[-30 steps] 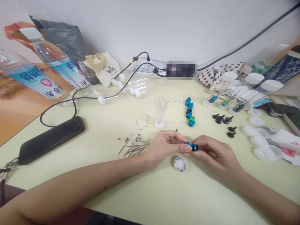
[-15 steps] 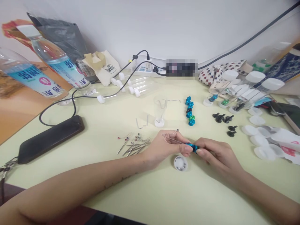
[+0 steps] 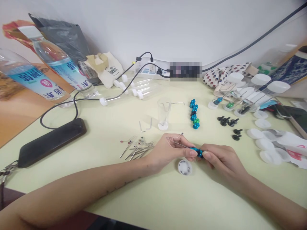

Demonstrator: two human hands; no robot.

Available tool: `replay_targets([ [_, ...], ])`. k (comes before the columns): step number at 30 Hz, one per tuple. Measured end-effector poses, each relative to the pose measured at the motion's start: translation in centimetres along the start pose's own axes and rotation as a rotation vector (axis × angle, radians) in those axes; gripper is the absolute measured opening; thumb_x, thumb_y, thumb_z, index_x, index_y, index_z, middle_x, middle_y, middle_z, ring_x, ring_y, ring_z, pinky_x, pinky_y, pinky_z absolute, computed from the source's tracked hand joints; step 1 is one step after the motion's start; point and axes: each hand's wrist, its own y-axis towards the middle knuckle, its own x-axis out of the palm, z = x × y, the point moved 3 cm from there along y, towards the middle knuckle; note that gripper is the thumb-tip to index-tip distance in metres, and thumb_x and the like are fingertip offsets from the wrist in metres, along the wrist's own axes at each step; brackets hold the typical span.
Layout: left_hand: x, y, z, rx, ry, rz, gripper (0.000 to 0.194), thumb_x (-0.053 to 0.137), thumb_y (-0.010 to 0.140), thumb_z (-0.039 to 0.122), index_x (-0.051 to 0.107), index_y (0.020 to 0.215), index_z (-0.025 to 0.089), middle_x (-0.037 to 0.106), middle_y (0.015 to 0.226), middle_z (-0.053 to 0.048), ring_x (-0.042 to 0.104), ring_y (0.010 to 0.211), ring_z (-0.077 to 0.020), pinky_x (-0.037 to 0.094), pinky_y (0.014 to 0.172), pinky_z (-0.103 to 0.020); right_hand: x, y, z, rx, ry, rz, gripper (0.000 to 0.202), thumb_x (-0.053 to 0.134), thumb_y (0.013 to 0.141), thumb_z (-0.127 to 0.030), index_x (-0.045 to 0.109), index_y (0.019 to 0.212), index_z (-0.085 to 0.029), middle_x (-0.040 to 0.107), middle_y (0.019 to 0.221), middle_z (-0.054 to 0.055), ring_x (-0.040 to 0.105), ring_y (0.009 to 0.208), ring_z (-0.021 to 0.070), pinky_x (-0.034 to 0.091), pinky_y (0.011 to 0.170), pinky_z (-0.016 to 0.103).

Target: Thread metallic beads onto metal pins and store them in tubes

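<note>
Between both hands is a small metallic blue part (image 3: 197, 152) with a dark end. My left hand (image 3: 169, 150) pinches it between thumb and fingers. A thin bent metal wire (image 3: 177, 136) with a dark bead at its tip runs from the part across the left fingers. My right hand (image 3: 223, 159) has its thumb and forefinger closed on the part's right end; the other fingers curl below. Just under the left fingertips stands a white cap (image 3: 184, 167) holding several tiny metal balls. Several metal rods with beaded wires (image 3: 137, 148) lie left of my left wrist.
Ahead of my hands are a clear tube (image 3: 164, 110), hex keys (image 3: 143, 128) and a row of blue, black and green parts (image 3: 193, 116). Black screw-like pieces (image 3: 225, 120) and white caps (image 3: 265, 143) lie right. Left are a black pouch (image 3: 52, 142) and bottles (image 3: 64, 68).
Both hands keep their grip on the blue part. My right thumb and fingers have shifted very slightly; little else differs.
</note>
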Motion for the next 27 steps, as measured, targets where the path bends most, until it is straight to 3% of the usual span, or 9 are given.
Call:
replay_targets([
  [7,0.07,-0.03,0.3,0.039,0.01,0.014,0.021,0.081,0.066,0.023,0.068,0.078,0.011,0.069,0.068,-0.002,0.063,0.062,-0.0099,0.05,0.066,-0.023,0.2,-0.23,0.29,0.035,0.058,0.053,0.008,0.052,0.092,-0.029,0.053,0.093,-0.021,0.059,0.078,0.002,0.048,0.054,0.0099,0.035,0.044,0.023],
  [14,-0.14,-0.01,0.18,0.048,0.019,0.017,0.021,0.08,0.066,0.022,0.068,0.079,0.011,0.07,0.068,-0.003,0.064,0.062,-0.0106,0.05,0.067,-0.024,-0.05,-0.16,-0.17,-0.08,0.015,0.146,0.006,0.054,0.091,-0.023,0.054,0.097,-0.022,0.061,0.089,0.005,0.047,0.052,0.0091,0.037,0.045,0.023],
  [16,-0.11,-0.03,0.12,0.029,0.009,0.014,0.022,0.081,0.065,0.021,0.069,0.079,0.011,0.07,0.068,-0.002,0.064,0.063,-0.0111,0.05,0.066,-0.024,-0.07,-0.12,-0.14,-0.05,0.003,0.108,0.006,0.051,0.093,-0.026,0.056,0.091,-0.021,0.06,0.077,0.002,0.046,0.051,0.0096,0.036,0.045,0.024],
  [20,0.0,-0.07,0.05,-0.009,0.0,0.004,0.022,0.083,0.062,0.02,0.069,0.077,0.011,0.069,0.067,-0.001,0.064,0.063,-0.0118,0.05,0.066,-0.024,-0.09,0.0,-0.1,-0.041,-0.034,0.038,0.028,0.04,0.097,-0.029,0.056,0.077,-0.021,0.045,0.055,-0.003,0.041,0.047,0.0105,0.032,0.046,0.025],
  [24,-0.07,-0.03,0.15,0.01,0.016,0.015,0.025,0.083,0.062,0.024,0.069,0.078,0.011,0.069,0.067,-0.002,0.064,0.062,-0.0119,0.05,0.067,-0.026,-0.1,0.16,-0.23,-0.071,-0.029,0.078,0.014,0.048,0.094,-0.029,0.058,0.089,-0.021,0.06,0.075,0.003,0.049,0.054,0.0113,0.038,0.048,0.024],
  [27,-0.12,-0.02,0.22,0.023,0.027,0.022,0.025,0.082,0.063,0.025,0.068,0.079,0.011,0.069,0.068,-0.003,0.064,0.062,-0.012,0.05,0.067,-0.027,-0.15,0.12,-0.28,-0.069,-0.011,0.14,0.008,0.056,0.09,-0.028,0.057,0.095,-0.022,0.062,0.084,0.004,0.046,0.051,0.0096,0.036,0.045,0.024],
])
